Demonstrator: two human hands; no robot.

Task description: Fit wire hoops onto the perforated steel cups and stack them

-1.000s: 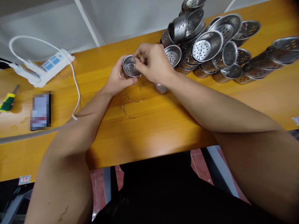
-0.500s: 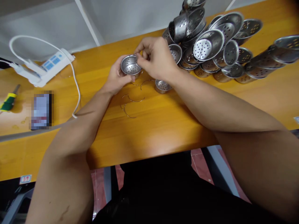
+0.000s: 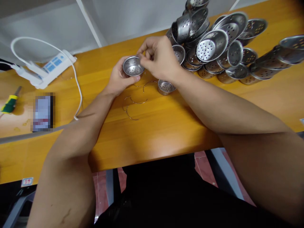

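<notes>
A small perforated metal cup (image 3: 133,70) is tilted with its mouth toward me. My left hand (image 3: 118,77) grips it from the left, the thumb along its lower side and the fingers behind. At the cup's right rim, my right hand (image 3: 159,57) is closed in a pinch of thumb and forefinger. What lies between those fingertips is hidden. Several thin curved wires, among them one wire (image 3: 131,117), lie on the table below the cup. Another small perforated cup (image 3: 165,87) stands upright just under my right wrist.
Stacked and leaning perforated metal cups (image 3: 212,47) crowd the back right of the wooden table (image 3: 156,129). To the left are a white power strip (image 3: 53,68) with a looping cable, a blurred phone (image 3: 42,112) and a yellow-green screwdriver (image 3: 10,103). A grey wall (image 3: 133,19) rises behind.
My left thumb has slid slightly to the right along the cup's lower side. The right hand stays at the rim with barely any movement.
</notes>
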